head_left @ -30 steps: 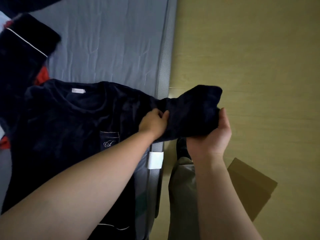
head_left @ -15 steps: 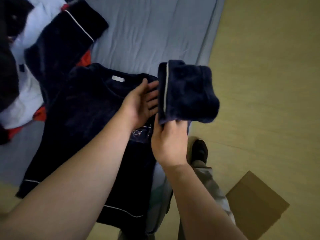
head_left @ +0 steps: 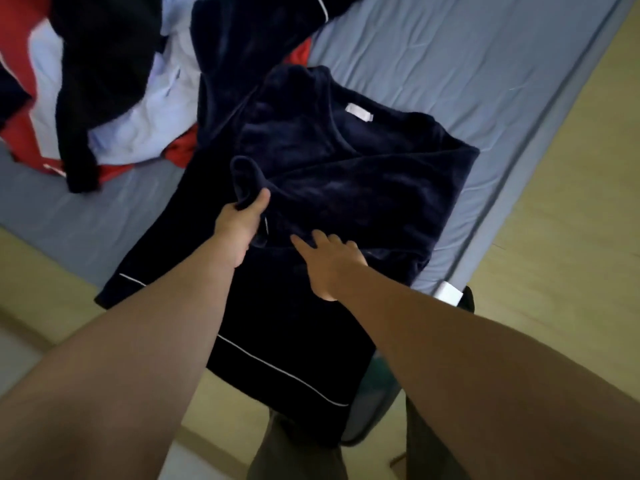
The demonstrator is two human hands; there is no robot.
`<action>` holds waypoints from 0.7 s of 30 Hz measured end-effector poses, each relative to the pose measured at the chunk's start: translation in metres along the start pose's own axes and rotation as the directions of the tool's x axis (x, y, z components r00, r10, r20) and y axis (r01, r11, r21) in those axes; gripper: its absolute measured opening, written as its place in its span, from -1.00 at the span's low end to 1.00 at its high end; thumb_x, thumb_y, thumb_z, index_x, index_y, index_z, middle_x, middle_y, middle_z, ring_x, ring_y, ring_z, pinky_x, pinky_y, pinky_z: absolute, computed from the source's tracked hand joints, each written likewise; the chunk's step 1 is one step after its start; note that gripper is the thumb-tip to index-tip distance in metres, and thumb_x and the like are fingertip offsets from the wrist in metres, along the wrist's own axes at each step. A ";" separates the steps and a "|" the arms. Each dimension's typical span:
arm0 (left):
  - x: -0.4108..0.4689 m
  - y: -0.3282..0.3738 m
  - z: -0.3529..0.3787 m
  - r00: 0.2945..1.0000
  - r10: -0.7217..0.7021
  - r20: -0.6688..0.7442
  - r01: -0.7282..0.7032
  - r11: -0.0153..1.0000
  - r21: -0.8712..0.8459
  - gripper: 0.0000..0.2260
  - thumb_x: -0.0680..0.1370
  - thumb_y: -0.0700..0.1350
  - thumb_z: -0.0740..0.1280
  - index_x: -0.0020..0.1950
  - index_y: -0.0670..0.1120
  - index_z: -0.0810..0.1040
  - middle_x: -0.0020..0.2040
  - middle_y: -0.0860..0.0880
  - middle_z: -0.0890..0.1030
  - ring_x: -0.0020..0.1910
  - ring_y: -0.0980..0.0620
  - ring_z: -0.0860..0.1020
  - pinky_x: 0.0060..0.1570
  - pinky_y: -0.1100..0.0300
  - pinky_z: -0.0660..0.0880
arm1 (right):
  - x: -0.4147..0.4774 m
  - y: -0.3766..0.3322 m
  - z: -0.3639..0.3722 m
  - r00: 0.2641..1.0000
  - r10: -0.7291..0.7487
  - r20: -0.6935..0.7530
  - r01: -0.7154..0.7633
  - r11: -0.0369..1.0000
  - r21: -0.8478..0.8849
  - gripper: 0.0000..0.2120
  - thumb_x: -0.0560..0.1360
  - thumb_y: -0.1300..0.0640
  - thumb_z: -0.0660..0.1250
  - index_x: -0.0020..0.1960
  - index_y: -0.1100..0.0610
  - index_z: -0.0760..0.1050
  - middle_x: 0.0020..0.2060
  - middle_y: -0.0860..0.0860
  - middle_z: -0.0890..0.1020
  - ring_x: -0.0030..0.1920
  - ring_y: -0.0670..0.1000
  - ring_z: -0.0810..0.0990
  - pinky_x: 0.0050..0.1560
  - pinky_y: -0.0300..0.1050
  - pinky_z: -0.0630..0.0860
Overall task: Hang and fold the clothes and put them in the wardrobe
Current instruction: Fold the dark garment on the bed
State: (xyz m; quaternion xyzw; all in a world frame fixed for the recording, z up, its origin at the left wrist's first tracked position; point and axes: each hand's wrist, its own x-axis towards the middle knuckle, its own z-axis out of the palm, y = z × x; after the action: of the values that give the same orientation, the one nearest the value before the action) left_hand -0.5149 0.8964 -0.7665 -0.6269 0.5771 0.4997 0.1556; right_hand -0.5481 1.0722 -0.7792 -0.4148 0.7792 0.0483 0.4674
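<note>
A dark navy fleece top (head_left: 311, 140) with white piping and a white neck label lies flat on the grey mattress (head_left: 467, 64), its hem hanging over the near corner. One sleeve (head_left: 363, 192) is folded across the chest. My left hand (head_left: 242, 220) grips the cuff end of that sleeve. My right hand (head_left: 332, 261) rests on the fabric just below the folded sleeve, fingers spread and fairly straight.
A heap of clothes (head_left: 104, 91) in red, pale blue, black and navy lies on the mattress at the far left. The wooden floor (head_left: 571, 254) runs along the right side. My legs and a dark shoe (head_left: 467, 299) stand at the mattress corner.
The sleeve, held out beyond the bed edge by both hands, has been carried left and laid across the chest of the top. My right hand let go of it and now rests flat.
</note>
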 end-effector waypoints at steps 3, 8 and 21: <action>0.022 -0.012 0.005 0.994 0.074 -0.077 -0.070 0.996 0.051 -0.34 0.32 0.19 0.60 0.32 -0.02 0.49 0.06 0.03 0.62 -0.06 -0.03 0.61 -0.07 0.06 0.59 | 0.008 0.002 0.013 0.999 0.044 0.009 -0.043 0.996 -0.073 -0.07 0.52 0.19 0.33 0.63 -0.12 -0.23 0.61 0.12 -0.10 0.52 0.27 0.11 0.40 0.23 0.26; 0.045 -0.024 -0.011 0.963 0.093 -0.253 -0.141 0.974 -0.179 -0.76 0.48 -0.23 0.39 0.14 -0.06 0.62 -0.04 -0.02 0.67 -0.02 -0.09 0.67 0.01 0.06 0.63 | 0.017 -0.001 0.025 0.990 0.058 -0.131 -0.070 0.994 -0.088 -0.15 0.49 0.20 0.33 0.62 -0.07 -0.05 0.54 0.13 0.09 0.42 0.24 0.24 0.31 0.14 0.40; 0.072 -0.047 -0.078 0.915 0.355 -0.191 -0.242 0.863 0.444 -0.58 0.46 -0.13 0.47 0.25 -0.08 0.41 0.25 -0.11 0.47 0.05 -0.13 0.55 -0.04 0.03 0.52 | 0.061 -0.016 -0.047 0.898 0.335 -0.286 -0.150 0.842 0.518 -0.65 0.58 0.16 0.23 0.36 0.01 0.36 0.25 0.06 0.47 0.02 0.11 0.54 -0.06 -0.02 0.53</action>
State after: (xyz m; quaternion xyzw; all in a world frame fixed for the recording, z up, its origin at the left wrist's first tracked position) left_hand -0.4505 0.8090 -0.8073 -0.5435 0.7754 0.2961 0.1251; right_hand -0.5827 1.0040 -0.7947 -0.1825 0.8860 -0.1658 0.3927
